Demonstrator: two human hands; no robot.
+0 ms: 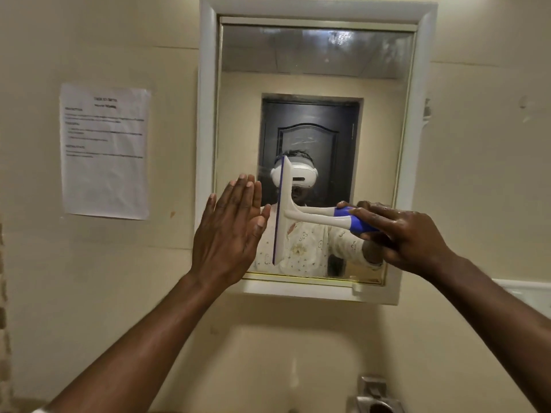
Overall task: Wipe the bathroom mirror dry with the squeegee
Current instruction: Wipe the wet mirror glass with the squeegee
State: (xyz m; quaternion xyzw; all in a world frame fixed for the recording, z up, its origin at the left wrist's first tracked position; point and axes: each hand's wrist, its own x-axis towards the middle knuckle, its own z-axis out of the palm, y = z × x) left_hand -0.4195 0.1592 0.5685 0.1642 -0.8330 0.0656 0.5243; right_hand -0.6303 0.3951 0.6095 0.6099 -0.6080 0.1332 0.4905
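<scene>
The bathroom mirror [313,73] hangs in a white frame on a cream wall. Its upper part looks streaky and wet. My right hand [408,234] grips the blue end of a white squeegee [286,210]. The squeegee's blade stands upright, purple edge to the left, against the lower left part of the glass. My left hand [229,231] is flat with fingers up, over the mirror's left frame edge, just left of the blade. The glass reflects a person wearing a white headset.
A printed paper sheet [104,150] is taped to the wall left of the mirror. A metal tap [372,397] sits at the bottom right. A white ledge [524,293] runs along the right wall below the mirror's level.
</scene>
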